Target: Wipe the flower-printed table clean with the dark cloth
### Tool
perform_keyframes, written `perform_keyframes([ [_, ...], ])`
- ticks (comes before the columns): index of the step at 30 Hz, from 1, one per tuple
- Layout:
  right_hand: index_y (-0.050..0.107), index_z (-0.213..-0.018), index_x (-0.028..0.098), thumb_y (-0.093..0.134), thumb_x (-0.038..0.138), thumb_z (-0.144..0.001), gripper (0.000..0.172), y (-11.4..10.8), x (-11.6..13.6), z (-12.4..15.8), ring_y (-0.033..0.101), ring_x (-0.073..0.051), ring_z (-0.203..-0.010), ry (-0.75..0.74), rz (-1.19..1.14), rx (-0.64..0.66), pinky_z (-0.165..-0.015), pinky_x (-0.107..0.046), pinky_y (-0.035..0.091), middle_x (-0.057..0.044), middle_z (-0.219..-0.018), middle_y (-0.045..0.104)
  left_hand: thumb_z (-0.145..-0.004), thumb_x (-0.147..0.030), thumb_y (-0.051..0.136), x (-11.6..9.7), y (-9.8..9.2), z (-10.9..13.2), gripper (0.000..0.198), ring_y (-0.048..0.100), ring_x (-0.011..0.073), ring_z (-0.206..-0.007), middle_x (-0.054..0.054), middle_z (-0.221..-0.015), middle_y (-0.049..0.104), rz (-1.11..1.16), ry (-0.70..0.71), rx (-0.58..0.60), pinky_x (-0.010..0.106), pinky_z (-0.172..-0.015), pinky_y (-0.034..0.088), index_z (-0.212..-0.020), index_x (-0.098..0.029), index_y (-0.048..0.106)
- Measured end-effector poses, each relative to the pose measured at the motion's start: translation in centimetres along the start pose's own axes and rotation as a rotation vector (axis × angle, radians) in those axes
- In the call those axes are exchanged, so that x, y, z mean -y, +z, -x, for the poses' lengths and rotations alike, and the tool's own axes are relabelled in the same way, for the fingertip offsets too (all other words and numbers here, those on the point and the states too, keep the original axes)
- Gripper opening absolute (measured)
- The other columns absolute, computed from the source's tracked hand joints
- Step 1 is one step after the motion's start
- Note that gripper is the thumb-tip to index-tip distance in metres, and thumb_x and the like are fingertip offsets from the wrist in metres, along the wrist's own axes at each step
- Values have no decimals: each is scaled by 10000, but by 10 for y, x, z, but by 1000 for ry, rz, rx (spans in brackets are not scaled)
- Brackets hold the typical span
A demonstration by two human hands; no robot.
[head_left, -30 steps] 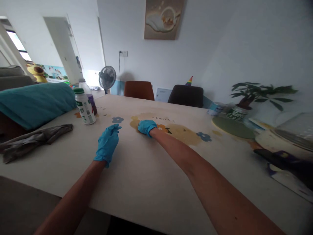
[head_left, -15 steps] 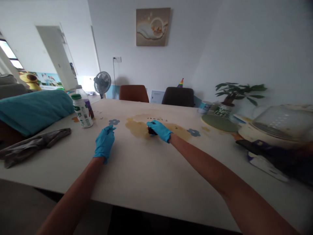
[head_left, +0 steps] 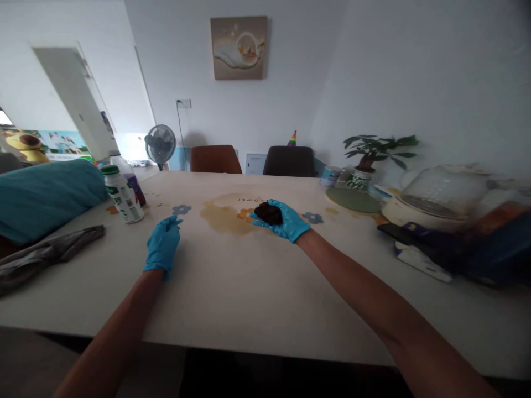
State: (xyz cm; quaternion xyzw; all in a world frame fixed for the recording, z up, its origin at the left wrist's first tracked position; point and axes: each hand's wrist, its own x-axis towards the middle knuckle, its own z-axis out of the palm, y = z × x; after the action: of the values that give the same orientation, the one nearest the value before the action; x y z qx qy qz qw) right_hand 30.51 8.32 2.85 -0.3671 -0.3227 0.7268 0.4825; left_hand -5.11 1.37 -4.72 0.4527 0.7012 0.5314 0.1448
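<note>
My right hand (head_left: 286,221), in a blue glove, is closed around a dark brown, wadded cloth (head_left: 269,213). The palm side is turned toward the left, so the cloth shows between thumb and fingers. Below and beside it, a yellowish-brown puddle (head_left: 222,214) lies on the white table (head_left: 232,276), partly hidden by the hand. My left hand (head_left: 163,243), gloved in blue too, is by the table's left part with its fingers loosely stretched out, holding nothing. It is nearest a printed blue flower (head_left: 181,210).
On the left stand a white bottle with a green cap (head_left: 122,193) and a purple-labelled bottle (head_left: 135,188); a grey cloth (head_left: 53,254) lies in front. To the right are a green round mat (head_left: 352,200), a potted plant (head_left: 360,178) and a white appliance with a clear lid (head_left: 431,213).
My right hand has turned from palm down on the puddle to show the cloth in its grip. The whole view has swung slightly right. My left hand keeps its place on the table.
</note>
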Motion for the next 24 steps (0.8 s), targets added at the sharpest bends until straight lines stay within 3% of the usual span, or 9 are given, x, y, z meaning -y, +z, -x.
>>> perform_keyframes([
  [2, 617, -1000, 212, 623, 216, -1004, 9, 1, -1, 1, 809, -267, -898, 0, 13, -15, -836, -480, 712, -93, -904, 786, -815, -192, 648, -3, -1, 1, 504, 739, 304, -1253, 89, -1303, 810, 70, -44, -3, 493, -1100, 579, -1307, -280, 707],
  [5, 601, -995, 230, 716, 174, -908, 155, 0, -6, 3, 778, -215, -760, -74, 158, -16, -743, -394, 699, -31, -824, 747, -789, -198, 653, -7, -2, 2, 494, 738, 310, -1249, 93, -1288, 813, 110, -65, -2, 496, -1083, 588, -1273, -276, 716],
  [7, 630, -1060, 237, 734, 186, -867, 225, -3, -11, 8, 736, -194, -681, -130, 385, -5, -634, -324, 649, -5, -782, 719, -783, -203, 643, -9, -3, 3, 489, 744, 303, -1229, 93, -1273, 816, 120, -67, -2, 489, -1078, 592, -1262, -266, 717],
  [9, 673, -1131, 228, 704, 222, -879, 253, -7, -18, 15, 699, -184, -657, -165, 708, 16, -571, -273, 570, -10, -768, 705, -782, -210, 636, -10, -3, 4, 478, 750, 295, -1207, 94, -1264, 818, 131, -65, 3, 479, -1073, 596, -1251, -261, 719],
  [12, 735, -1060, 199, 631, 281, -956, 169, -10, -33, 30, 698, -188, -755, -257, 1341, 67, -634, -275, 519, -74, -922, 756, -794, -225, 633, -11, 0, 7, 448, 754, 292, -1194, 92, -1274, 815, 152, -55, 14, 480, -1075, 599, -1230, -264, 728],
  [16, 782, -1040, 191, 493, 470, -1097, 405, 1, -50, 39, 734, -247, -934, -375, 2043, 147, -697, -313, 480, -141, -1245, 771, -814, -248, 649, -12, 2, 12, 397, 754, 304, -1198, 89, -1272, 816, 157, -40, 31, 502, -1084, 598, -1199, -276, 744],
  [19, 798, -1139, 199, 372, 466, -1146, 503, 11, -52, 32, 743, -271, -969, -341, 2220, 209, -692, -325, 459, -143, -1239, 794, -832, -256, 648, -13, 2, 15, 376, 753, 310, -1211, 88, -1291, 812, 139, -38, 36, 506, -1082, 600, -1192, -281, 753],
  [24, 806, -1187, 205, 386, 307, -1115, 438, 13, -47, 18, 751, -278, -1026, -326, 2239, 271, -761, -341, 485, -139, -1252, 814, -866, -259, 635, -13, 1, 18, 395, 764, 297, -1183, 83, -1323, 804, 124, -20, 38, 499, -1082, 604, -1241, -284, 754],
])
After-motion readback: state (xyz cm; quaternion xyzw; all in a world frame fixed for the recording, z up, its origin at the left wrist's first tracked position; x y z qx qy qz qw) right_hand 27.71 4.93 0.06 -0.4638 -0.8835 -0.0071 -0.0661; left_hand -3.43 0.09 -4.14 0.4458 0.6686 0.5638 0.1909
